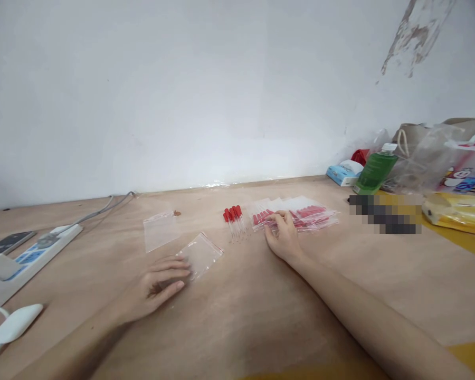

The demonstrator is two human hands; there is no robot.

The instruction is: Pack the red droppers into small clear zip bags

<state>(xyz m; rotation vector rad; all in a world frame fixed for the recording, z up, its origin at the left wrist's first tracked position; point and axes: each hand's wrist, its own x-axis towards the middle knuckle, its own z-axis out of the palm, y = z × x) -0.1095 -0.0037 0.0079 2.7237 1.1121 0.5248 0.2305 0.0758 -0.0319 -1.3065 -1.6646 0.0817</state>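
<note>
My left hand (pixel 164 279) rests low over the table, fingers stretched out and touching the corner of a clear zip bag (pixel 202 255) that holds nothing visible. Behind it lies another flat zip bag (pixel 161 232). In the middle is a small bunch of glass droppers (pixel 234 221) with red rubber bulbs. To their right, my right hand (pixel 284 235) lies on a spread pile of zip bags (pixel 312 212) that have red-bulbed droppers inside. Its fingers are slightly bent, with a gap between thumb and forefinger. The bags under the palm are partly hidden.
A white power strip (pixel 59 245) with a grey cable, a phone (pixel 10 243) and a white plug (pixel 18 323) are at the left. At the right stand a green bottle (pixel 376 170), a blue tissue pack (pixel 344 173) and plastic bags. A blurred dark object (pixel 383 214) lies before them.
</note>
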